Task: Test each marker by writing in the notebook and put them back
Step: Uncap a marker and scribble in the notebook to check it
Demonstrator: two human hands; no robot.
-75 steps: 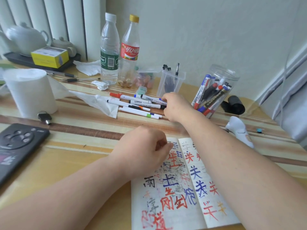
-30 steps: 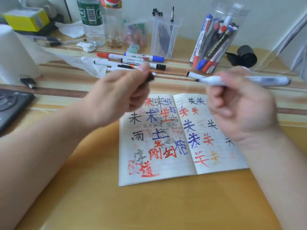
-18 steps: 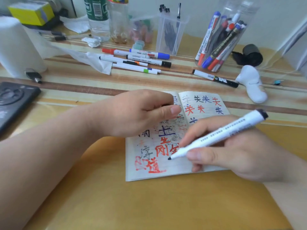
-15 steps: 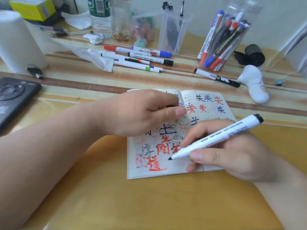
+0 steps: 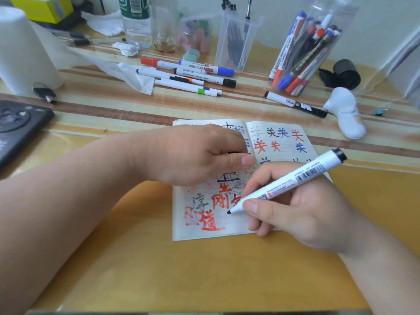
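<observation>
An open notebook [image 5: 227,226] full of red, blue and black characters lies on the desk. My right hand [image 5: 297,212] grips an uncapped white marker [image 5: 288,180] in a writing hold, its black tip at the lower left page. My left hand [image 5: 195,155] rests curled on the upper left page, a black cap [image 5: 233,153] just showing inside its fingers. Several capped markers [image 5: 191,75] lie in a loose row behind. One more black marker [image 5: 295,104] lies alone. A clear jar [image 5: 306,48] holds several markers.
A paper roll [image 5: 20,48] and tissue stand at left, with a black device [image 5: 16,126] nearer me. Bottles [image 5: 136,21] and a clear pen box [image 5: 236,39] line the back. A white object [image 5: 345,112] and a black lid [image 5: 345,72] sit at right.
My right hand took a marker from the row, my left pulled its cap off, and the marker came down tip-first onto the lower left page. My left hand settled on the notebook.
</observation>
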